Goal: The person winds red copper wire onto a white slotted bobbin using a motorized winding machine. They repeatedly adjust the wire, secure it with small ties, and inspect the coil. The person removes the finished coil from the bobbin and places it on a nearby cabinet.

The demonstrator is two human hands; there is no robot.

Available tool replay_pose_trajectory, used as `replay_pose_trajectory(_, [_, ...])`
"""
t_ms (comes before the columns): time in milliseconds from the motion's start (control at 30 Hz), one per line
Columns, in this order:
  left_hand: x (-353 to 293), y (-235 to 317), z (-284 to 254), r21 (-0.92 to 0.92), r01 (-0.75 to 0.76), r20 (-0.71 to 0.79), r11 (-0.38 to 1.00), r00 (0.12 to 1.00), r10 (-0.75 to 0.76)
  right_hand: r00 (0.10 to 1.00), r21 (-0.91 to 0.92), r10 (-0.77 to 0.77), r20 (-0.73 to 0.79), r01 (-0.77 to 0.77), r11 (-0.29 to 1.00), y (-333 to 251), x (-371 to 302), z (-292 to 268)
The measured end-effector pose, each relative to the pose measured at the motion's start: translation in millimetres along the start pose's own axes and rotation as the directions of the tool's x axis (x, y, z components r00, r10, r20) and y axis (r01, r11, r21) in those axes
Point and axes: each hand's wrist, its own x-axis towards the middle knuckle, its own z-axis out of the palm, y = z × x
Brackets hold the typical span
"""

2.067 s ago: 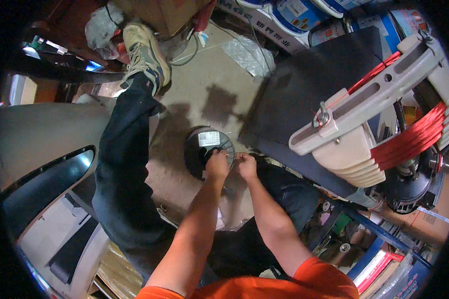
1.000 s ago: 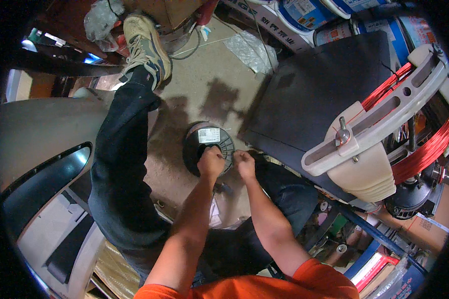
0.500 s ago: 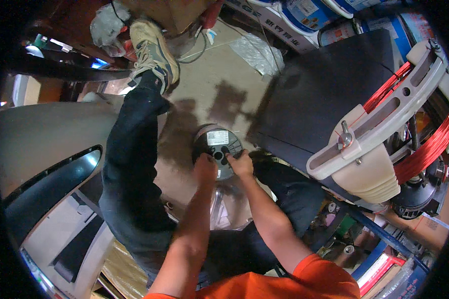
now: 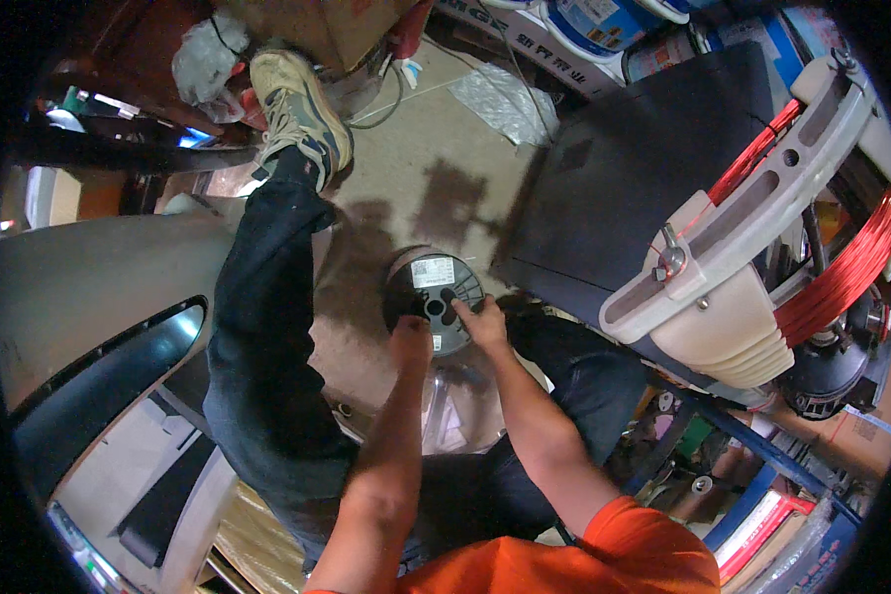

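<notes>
Between my legs, close to the floor, is a round wire spool (image 4: 447,342) with a dark grey spoked flange, a centre hole and white labels on its face. My left hand (image 4: 411,339) is curled at the spool's lower left edge, its fingertips partly hidden. On the right side, my right hand (image 4: 485,323) grips the flange, a digit reaching onto the spokes beside the centre hole. Both hands are closed. Below the spool lies a clear plastic bag (image 4: 455,406), between my forearms.
On the right stands a cream winding former (image 4: 723,346) carrying red wire coils (image 4: 837,282), beside a dark box (image 4: 634,178). My shoe (image 4: 297,109) rests at upper left near a crumpled plastic bag (image 4: 208,64). Blue-and-white pails (image 4: 599,20) line the back.
The view has shifted slightly, so the former and coils appear a little lower left. My left hand sits slightly lower against the spool; the spool has hardly moved.
</notes>
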Motion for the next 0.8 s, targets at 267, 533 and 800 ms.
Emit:
replay_pose_trajectory(267, [-31, -6, -3, -0.044, -0.220, -0.029, 0.974, 0.975, 0.219, 0.988, -0.248, 0.154, -0.018, -0.154, 0.956, -45, -20, -15])
replay_pose_trajectory(533, [-47, -24, -3, -0.120, -0.478, 0.082, 0.870, 0.869, 0.488, 0.970, 0.030, -0.149, -0.195, 0.157, 0.987, -18, -93, -90])
replay_pose_trajectory(800, [-122, 49, -108, -0.381, -0.297, 0.441, 0.876, 0.775, 0.454, 0.845, 0.467, -0.257, -0.469, 0.485, 0.739, 24, -201, -165])
